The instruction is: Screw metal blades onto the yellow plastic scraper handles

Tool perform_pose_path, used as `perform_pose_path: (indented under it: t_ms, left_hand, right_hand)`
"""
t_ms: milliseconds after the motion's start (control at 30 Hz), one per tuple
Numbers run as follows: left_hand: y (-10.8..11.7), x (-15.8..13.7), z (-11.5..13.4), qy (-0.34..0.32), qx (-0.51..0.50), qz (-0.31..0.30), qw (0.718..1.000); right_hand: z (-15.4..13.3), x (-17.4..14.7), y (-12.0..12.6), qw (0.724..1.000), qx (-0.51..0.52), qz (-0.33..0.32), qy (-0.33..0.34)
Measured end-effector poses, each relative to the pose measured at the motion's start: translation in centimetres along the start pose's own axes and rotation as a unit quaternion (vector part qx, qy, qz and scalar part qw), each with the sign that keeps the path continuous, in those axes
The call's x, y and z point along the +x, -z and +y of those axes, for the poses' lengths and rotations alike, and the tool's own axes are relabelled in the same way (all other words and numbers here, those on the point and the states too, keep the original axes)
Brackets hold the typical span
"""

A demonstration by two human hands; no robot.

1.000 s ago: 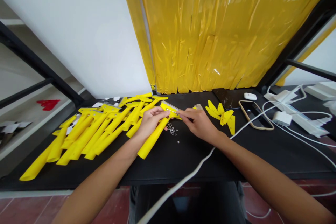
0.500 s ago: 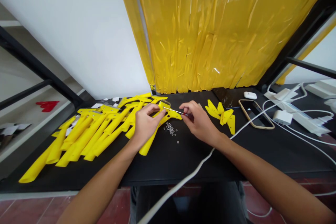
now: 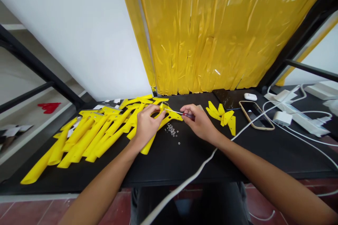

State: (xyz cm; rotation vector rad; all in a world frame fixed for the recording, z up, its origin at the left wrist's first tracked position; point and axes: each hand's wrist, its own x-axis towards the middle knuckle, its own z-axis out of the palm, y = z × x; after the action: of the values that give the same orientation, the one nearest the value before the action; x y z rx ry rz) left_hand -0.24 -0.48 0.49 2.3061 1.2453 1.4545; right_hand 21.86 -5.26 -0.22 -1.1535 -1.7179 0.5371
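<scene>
My left hand (image 3: 149, 121) is closed on a yellow scraper head (image 3: 164, 106) near the middle of the black table. In my right hand (image 3: 198, 121) is a screwdriver with a dark red handle (image 3: 189, 116). Its thin metal shaft (image 3: 173, 111) reaches left to the piece in my left hand, but the tip is too small to make out. Under my hands lie another yellow scraper (image 3: 173, 115) and a scatter of small nuts and screws (image 3: 172, 130). To the left rests a pile of yellow scrapers (image 3: 89, 133), some with metal edges.
Several flat yellow plastic pieces (image 3: 223, 114) lie right of my right hand. Beyond them are a phone (image 3: 256, 114), a dark tablet-like slab (image 3: 227, 99), a white earbud case (image 3: 250, 96) and a power strip (image 3: 306, 117). A white cable (image 3: 203, 165) crosses beneath my right forearm.
The fingers of my right hand have shifted around the screwdriver, and more of its handle shows now. My left hand stays where it was on the scraper head.
</scene>
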Motion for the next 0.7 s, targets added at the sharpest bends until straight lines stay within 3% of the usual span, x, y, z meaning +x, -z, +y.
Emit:
perform_pose_path:
  t_ms: [100,233,333,500,700]
  left_hand:
    - [0.26,0.18,0.24,-0.005,0.004,0.007,1.0]
    - [0.22,0.13,0.3,-0.007,0.005,0.006,1.0]
    - [0.13,0.06,0.11,-0.011,0.007,0.006,1.0]
    - [0.21,0.07,-0.02,-0.016,0.009,0.013,1.0]
    - [0.26,0.14,0.08,-0.025,0.022,0.014,0.999]
  right_hand:
    - [-0.18,-0.15,0.07,0.997,-0.059,-0.037,0.024]
    - [0.1,-0.32,-0.08,0.994,-0.086,-0.069,-0.009]
    - [0.42,-0.18,-0.04,0.995,-0.066,-0.062,-0.04]
    - [0.38,0.1,0.53,0.993,-0.085,-0.087,-0.009]
    - [0.41,-0.03,0.53,0.994,-0.077,-0.07,-0.036]
